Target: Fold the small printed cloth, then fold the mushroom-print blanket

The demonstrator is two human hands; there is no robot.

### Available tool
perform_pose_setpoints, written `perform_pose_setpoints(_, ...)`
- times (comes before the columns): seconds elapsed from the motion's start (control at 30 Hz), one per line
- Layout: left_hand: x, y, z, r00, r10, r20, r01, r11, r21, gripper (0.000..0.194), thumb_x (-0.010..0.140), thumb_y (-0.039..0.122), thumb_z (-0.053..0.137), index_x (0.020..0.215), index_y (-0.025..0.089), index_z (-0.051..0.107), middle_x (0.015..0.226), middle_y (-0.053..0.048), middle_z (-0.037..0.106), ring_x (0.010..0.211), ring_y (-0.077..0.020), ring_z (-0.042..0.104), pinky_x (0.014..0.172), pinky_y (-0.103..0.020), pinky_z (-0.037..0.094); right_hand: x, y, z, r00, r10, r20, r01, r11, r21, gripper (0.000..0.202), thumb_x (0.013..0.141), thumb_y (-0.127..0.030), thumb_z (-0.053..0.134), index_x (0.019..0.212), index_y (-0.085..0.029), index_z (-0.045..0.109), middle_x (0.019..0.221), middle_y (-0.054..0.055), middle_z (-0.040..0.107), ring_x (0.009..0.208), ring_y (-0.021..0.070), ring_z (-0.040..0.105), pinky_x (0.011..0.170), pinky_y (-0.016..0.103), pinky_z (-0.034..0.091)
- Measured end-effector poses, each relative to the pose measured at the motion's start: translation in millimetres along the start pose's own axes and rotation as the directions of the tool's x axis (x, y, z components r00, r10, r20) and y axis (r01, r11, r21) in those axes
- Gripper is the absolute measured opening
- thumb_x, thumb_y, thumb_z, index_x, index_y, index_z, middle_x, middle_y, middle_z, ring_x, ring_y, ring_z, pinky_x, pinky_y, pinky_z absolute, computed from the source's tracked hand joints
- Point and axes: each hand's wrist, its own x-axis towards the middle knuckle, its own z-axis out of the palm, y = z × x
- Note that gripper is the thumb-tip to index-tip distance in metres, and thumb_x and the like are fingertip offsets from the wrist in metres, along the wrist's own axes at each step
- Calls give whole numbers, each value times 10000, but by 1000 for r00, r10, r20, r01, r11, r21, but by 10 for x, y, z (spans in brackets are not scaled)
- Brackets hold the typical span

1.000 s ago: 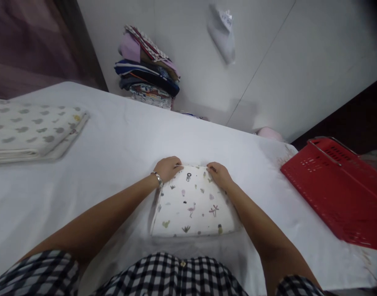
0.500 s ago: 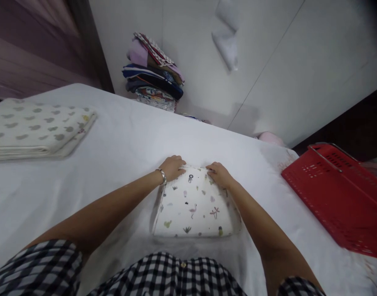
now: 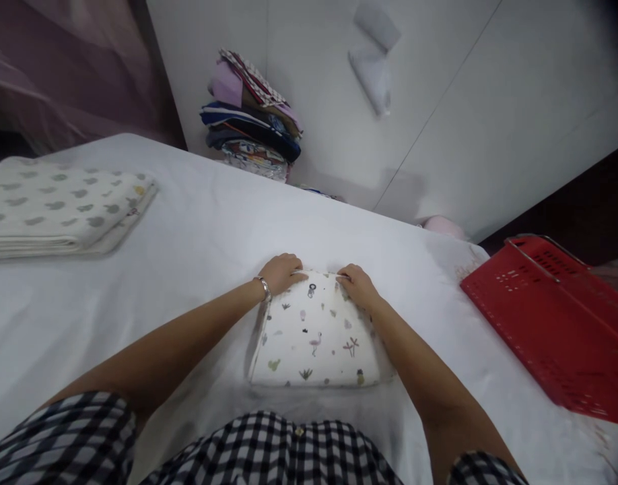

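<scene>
A folded white cloth (image 3: 316, 337) printed with a flamingo, palm trees and small plants lies flat on the white-covered surface in front of my body. My left hand (image 3: 283, 273), below a silver bracelet, grips its far left corner, with thumb on top and fingers at the far edge. At the far right corner my right hand (image 3: 358, 284) pinches the same cloth. The fingers beneath the cloth's edge are partly hidden.
A second folded white cloth (image 3: 61, 205) with grey prints lies at the left. To the right stands a red plastic basket (image 3: 556, 330) with a metal handle. Beyond the far edge, a pile of folded clothes (image 3: 253, 121) rests against the pale wall (image 3: 455, 128).
Almost nothing differs. Both hands stay at the far corners of the cloth, and the view has shifted very slightly.
</scene>
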Motion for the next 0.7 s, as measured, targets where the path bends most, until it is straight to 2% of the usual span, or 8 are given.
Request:
perform_pose_setpoints(0.1,62,-21,6,988,-134,73,139,987,-79,308,772,480,473,792,201,603,903,-43,621,866,-203,546,711,-301,400,30,3,13,999,40,31,-40,999,-5,128,839,-237,488,879,-195,602,894,33,585,863,161,496,785,279,369)
perform_pose_setpoints(0.2,116,-23,5,977,-177,118,186,980,-74,324,771,478,446,750,198,609,893,-49,632,837,-206,557,688,-302,396,57,9,15,996,78,47,-79,996,27,144,846,-254,473,869,-203,606,867,20,608,820,152,519,746,261,374)
perform_pose_setpoints(0.37,111,-16,21,983,-158,91,162,986,-30,356,792,487,399,735,200,603,878,-56,629,839,-218,555,685,-310,388,73,27,26,992,121,46,-124,990,63,178,848,-277,462,873,-210,625,875,16,623,828,154,540,743,259,384)
perform_pose_setpoints(0.57,46,-2,40,994,-105,25,106,994,-28,354,802,485,397,757,199,600,857,-58,611,849,-214,539,718,-315,391,59,-64,-6,996,26,87,-29,999,38,290,846,-391,493,1048,-219,610,1018,44,612,952,188,515,840,308,374)
perform_pose_setpoints(0.7,33,4,43,995,-103,12,104,994,-39,354,810,487,398,758,197,594,856,-57,602,850,-210,533,726,-314,392,131,-213,33,994,-29,103,28,1000,13,318,806,-387,569,1064,-204,604,996,50,602,945,191,498,839,312,374)
